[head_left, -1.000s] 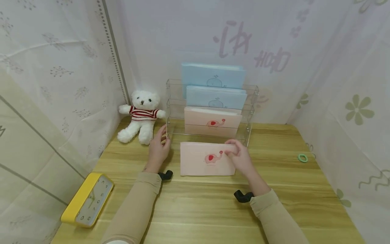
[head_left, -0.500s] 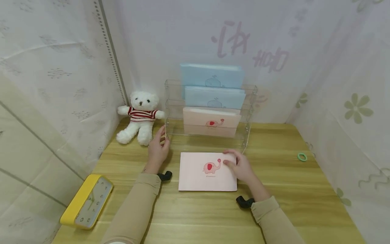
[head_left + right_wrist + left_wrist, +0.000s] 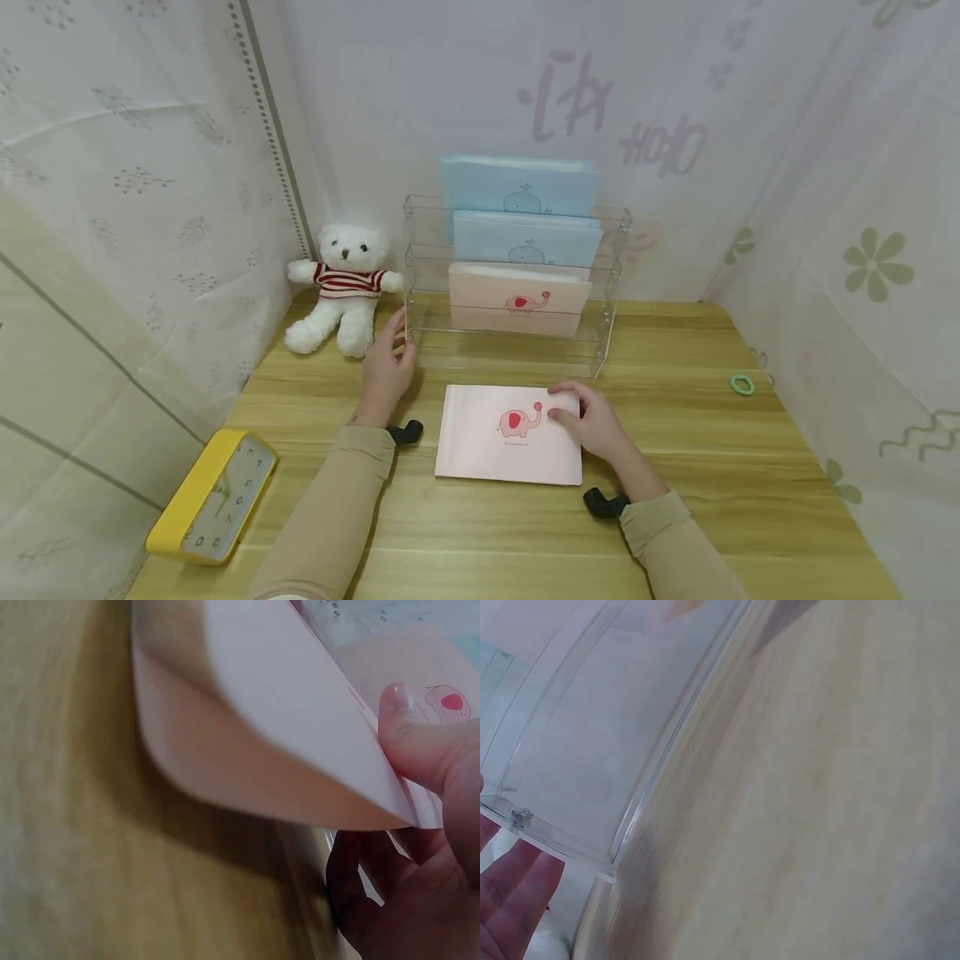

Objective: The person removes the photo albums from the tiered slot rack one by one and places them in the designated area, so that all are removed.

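Observation:
My right hand (image 3: 592,417) pinches the upper right edge of a pink booklet (image 3: 487,454) with a red elephant on its cover. In the right wrist view the thumb (image 3: 397,720) lies on the cover, the other fingers curl beneath, and the lower sheets (image 3: 247,780) bow apart. Behind it stands a clear acrylic rack (image 3: 517,354) holding another pink elephant booklet (image 3: 487,308) and two blue whale booklets (image 3: 487,237) in stepped tiers. At the rack's left side panel, my left hand (image 3: 386,375) rests with extended fingers (image 3: 525,892) against the outside.
A white teddy bear (image 3: 351,279) in a striped shirt sits close left of the rack and left hand. A yellow clock (image 3: 213,496) stands at the front left, a green ring (image 3: 742,384) at the right. Patterned curtains hang around the wooden table (image 3: 465,533).
The right hand has drawn the pink booklet away from the rack toward the body, and its cover now lies flatter to view. The left hand stays at the rack's side.

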Tool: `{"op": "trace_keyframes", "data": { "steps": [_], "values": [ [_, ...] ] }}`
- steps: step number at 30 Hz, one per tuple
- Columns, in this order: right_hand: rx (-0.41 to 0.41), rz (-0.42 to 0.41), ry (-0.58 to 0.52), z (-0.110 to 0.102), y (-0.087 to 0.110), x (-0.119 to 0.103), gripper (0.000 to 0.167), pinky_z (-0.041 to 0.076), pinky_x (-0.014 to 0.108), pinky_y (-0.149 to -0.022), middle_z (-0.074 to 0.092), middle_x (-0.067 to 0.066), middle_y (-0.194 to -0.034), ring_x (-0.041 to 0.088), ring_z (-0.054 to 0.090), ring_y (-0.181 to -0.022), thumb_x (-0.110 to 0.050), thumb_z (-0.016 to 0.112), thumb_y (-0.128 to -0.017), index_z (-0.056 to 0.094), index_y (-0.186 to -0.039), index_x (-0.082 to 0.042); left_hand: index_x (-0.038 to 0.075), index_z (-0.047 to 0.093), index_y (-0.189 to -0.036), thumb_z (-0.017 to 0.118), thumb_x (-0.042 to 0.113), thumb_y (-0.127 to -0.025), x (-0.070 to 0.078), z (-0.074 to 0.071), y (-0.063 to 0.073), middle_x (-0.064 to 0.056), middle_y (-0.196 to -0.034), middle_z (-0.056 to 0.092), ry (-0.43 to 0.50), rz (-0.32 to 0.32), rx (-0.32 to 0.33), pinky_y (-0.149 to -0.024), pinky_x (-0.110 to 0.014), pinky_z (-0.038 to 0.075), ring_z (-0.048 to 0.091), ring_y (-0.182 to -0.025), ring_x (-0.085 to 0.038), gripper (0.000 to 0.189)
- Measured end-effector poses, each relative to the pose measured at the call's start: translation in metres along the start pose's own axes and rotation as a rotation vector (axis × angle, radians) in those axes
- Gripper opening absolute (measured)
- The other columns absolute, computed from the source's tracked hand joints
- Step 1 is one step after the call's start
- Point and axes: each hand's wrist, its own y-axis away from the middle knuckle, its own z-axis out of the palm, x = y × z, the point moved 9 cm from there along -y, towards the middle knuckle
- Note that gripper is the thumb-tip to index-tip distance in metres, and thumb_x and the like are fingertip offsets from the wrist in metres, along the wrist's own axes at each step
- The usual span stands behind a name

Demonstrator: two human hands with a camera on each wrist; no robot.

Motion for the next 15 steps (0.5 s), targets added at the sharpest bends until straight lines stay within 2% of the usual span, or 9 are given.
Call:
{"op": "trace_keyframes", "data": {
  "steps": [7,11,15],
  "values": [
    [-0.052,-0.067,0.038,0.0013,0.0029,-0.0060,0.034,0.061,0.028,-0.065,0.076,0.018,-0.113,0.012,0.067,-0.079,-0.012,0.084,-0.097,0.074,-0.129,-0.010,0.024,0.050,-0.167,0.058,0.015,-0.107,0.0023,0.0010,-0.0007,-0.024,-0.150,0.069,-0.022,0.000,-0.007,-0.093,-0.058,0.068,0.076,-0.123,-0.043,0.061],
    [-0.092,-0.093,0.074,0.0046,0.0040,-0.0064,0.031,0.060,0.026,-0.070,0.077,0.016,-0.120,0.011,0.068,-0.086,-0.014,0.087,-0.095,0.077,-0.125,-0.013,0.023,0.050,-0.167,0.058,0.015,-0.107,0.0029,0.0004,-0.0001,-0.024,-0.149,0.069,-0.029,0.010,0.001,-0.092,-0.058,0.068,0.077,-0.123,-0.042,0.061],
    [-0.127,-0.081,0.100,0.0077,0.0050,-0.0047,0.028,0.060,0.025,-0.073,0.077,0.014,-0.127,0.014,0.067,-0.089,-0.022,0.089,-0.094,0.080,-0.121,-0.020,0.024,0.051,-0.166,0.059,0.015,-0.107,0.0013,-0.0013,0.0019,-0.025,-0.147,0.070,-0.016,0.018,0.009,-0.091,-0.058,0.068,0.077,-0.122,-0.043,0.061]
  ]
}}
